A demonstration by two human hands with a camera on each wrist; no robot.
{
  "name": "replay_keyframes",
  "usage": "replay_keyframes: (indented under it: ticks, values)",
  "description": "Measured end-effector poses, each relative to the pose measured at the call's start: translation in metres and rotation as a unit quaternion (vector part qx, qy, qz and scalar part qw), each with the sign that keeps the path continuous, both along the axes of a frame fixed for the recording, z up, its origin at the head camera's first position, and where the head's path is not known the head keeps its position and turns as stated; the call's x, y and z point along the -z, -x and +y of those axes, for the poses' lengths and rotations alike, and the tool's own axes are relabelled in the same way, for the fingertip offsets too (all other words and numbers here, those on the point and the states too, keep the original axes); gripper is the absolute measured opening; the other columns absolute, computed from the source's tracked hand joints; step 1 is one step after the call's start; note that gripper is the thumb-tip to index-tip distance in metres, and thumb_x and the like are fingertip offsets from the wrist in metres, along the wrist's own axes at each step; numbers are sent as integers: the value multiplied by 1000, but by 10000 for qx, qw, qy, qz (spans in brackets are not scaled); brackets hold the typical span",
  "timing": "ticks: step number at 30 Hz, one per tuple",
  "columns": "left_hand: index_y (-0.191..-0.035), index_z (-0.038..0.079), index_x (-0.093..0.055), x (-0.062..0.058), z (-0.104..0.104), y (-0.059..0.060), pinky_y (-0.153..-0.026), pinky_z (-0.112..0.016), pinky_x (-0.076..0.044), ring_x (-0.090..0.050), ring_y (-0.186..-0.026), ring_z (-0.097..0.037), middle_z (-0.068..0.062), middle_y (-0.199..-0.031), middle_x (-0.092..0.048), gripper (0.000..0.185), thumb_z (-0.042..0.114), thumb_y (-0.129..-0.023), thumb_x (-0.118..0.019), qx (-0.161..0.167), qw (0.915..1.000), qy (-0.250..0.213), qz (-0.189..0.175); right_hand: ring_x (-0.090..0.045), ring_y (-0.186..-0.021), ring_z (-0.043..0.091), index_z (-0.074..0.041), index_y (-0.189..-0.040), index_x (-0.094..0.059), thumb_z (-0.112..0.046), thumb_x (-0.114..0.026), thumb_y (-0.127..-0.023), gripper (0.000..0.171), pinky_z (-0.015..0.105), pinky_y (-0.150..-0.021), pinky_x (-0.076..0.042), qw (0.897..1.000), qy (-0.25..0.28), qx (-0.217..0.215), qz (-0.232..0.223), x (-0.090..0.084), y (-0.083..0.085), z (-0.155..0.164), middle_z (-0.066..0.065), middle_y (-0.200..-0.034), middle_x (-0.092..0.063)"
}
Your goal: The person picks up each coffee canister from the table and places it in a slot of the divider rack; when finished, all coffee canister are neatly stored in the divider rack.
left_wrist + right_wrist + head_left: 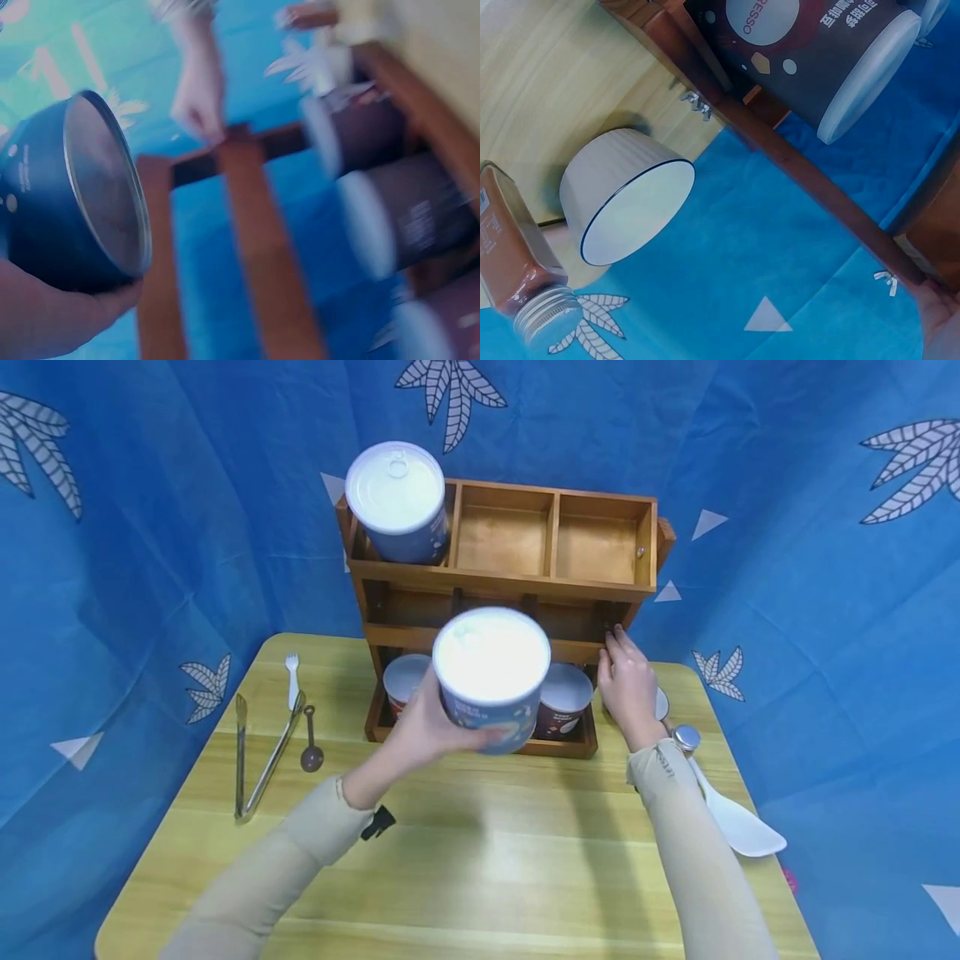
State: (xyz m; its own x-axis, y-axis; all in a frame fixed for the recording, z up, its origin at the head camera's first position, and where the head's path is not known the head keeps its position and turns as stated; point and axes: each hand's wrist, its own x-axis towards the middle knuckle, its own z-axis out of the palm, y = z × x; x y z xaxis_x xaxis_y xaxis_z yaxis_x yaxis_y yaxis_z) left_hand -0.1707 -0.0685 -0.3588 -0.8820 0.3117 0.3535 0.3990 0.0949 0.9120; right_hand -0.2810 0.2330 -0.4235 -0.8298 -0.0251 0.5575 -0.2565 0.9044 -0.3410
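Note:
In my left hand I grip a blue can with a white pull-ring lid, held up in front of the wooden rack. The left wrist view shows the can's metal-rimmed bottom, my fingers wrapped round its side. At the rack's right end my right hand holds the side of the middle tier. Only some of its fingers show in the right wrist view, near a wing nut. A second blue can stands in the top tier's left compartment.
Tubs with white lids, such as the dark tub, stand in the bottom tier. Tongs, a fork and a brown scoop lie left. A white bowl, a brown bottle and a white spatula are right.

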Motion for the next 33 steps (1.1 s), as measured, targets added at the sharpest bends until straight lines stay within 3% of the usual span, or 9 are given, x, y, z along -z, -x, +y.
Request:
replay_keyframes:
  ticks: [3, 7, 10, 14, 21, 27, 33]
  values:
    - [-152, 33, -19, -30, 5, 23, -111, -45, -42, -47, -134, -16, 3, -148, -43, 114, 14, -65, -90, -334, 9991, -29, 253, -56, -128, 38, 3, -132, -59, -15, -54, -98, 38, 54, -102, -49, 10000, -23, 13, -3, 0, 0, 0, 19, -144, -53]
    - [-152, 25, -19, -63, 11, 51, -113, -42, -40, -45, -134, -15, 0, -149, -41, 109, 21, -69, -89, -864, 9958, 76, 277, -55, -129, 38, 3, -132, -58, -15, -53, -99, 39, 54, -103, -49, 10000, -6, -7, -22, 1, 0, 2, 19, -145, -52]
    - [-152, 22, -19, -81, 18, 70, -114, -37, -40, -44, -135, -13, 1, -149, -40, 107, 25, -71, -88, -1196, 9924, 60, 301, -55, -129, 38, 2, -133, -58, -16, -53, -99, 39, 54, -104, -48, 10000, 34, -15, -42, 1, 0, 3, 19, -145, -51]
    - [-151, 20, -19, -97, 30, 88, -114, -31, -38, -42, -135, -12, 1, -150, -39, 107, 26, -70, -89, -1472, 9883, -133, 373, -55, -129, 39, 2, -134, -57, -15, -53, -99, 39, 53, -104, -48, 10000, 64, -46, -56, 2, -1, 3, 19, -146, -51]
    - [-150, 16, -21, -104, 53, 116, -113, -25, -36, -39, -135, -10, 0, -150, -36, 107, 35, -69, -89, -2080, 9739, -96, 900, -55, -129, 38, 3, -133, -58, -14, -54, -98, 39, 53, -104, -48, 9999, 83, -62, -35, 1, -2, 1, 19, -144, -52]
    - [-148, 18, -23, -96, 61, 136, -114, -25, -34, -36, -136, -8, 1, -150, -35, 106, 42, -68, -87, -2536, 9594, -52, 1231, -56, -128, 38, 3, -132, -59, -14, -54, -98, 39, 53, -102, -49, 9999, 71, -119, 102, 3, -2, 0, 20, -142, -54]
    - [-148, 17, -22, -85, 67, 147, -114, -23, -33, -35, -138, -10, -2, -151, -33, 106, 43, -69, -86, -2821, 9490, 47, 1410, -55, -129, 38, 3, -133, -58, -14, -54, -98, 39, 53, -104, -49, 9999, 76, -58, 81, 3, -1, 3, 19, -144, -53]
